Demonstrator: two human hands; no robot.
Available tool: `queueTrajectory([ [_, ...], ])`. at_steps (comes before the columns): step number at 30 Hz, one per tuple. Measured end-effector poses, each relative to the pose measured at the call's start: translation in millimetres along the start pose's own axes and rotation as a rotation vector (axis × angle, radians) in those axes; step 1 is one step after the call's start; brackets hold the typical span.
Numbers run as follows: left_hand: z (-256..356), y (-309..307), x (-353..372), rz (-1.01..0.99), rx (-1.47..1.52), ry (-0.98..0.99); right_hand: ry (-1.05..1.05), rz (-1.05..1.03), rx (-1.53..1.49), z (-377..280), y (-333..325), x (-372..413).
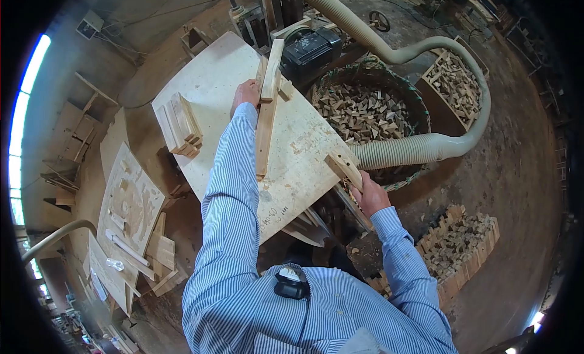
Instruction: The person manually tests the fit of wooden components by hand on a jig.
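My left hand [246,93] is closed at the left side of a wooden fence piece [272,71] on the pale work table [213,71]; its fingertips are partly hidden by the wood. A long wooden strip [265,135] runs from there toward me. At the table's right corner, my right hand [370,196] is wrapped round the end of a wooden bar [345,170], which lies angled at the table's edge. To the left of my left arm, a stack of wooden strips [178,124] rests on the table.
Behind the table stands a black motor [310,48]. A large basket of wood offcuts [368,110] and a thick ribbed hose [398,152] are at the right. Another offcut pile [456,244] lies lower right. A second board [131,199] with wood pieces stands left.
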State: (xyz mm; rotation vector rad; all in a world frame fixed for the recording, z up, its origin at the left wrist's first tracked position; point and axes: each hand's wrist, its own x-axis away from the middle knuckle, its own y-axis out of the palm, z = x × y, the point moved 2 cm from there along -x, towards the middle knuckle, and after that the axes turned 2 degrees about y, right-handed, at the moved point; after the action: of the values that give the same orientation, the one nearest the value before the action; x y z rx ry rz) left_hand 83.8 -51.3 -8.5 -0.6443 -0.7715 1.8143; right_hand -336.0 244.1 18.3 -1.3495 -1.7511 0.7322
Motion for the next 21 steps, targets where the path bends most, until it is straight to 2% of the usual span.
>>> queueTrajectory([
  [2,2.1,-1.3,0.9,-0.056,0.039,-0.044,-0.001,0.005,-0.001,1.1,-1.1,1.0],
  [5,5.1,-0.4,4.8,-0.034,-0.026,-0.036,-0.01,0.003,-0.004,4.7,1.7,3.2],
  [13,2.1,19.0,34.5,-0.053,0.023,-0.033,0.042,0.012,0.004,26.2,-3.4,32.3],
  [18,13.0,26.7,79.3,0.02,-0.03,0.021,0.076,-0.019,0.052,48.0,-9.6,59.7],
  [21,30.7,20.6,109.3,0.035,0.052,0.053,0.066,-0.026,0.036,58.7,-14.3,75.6],
])
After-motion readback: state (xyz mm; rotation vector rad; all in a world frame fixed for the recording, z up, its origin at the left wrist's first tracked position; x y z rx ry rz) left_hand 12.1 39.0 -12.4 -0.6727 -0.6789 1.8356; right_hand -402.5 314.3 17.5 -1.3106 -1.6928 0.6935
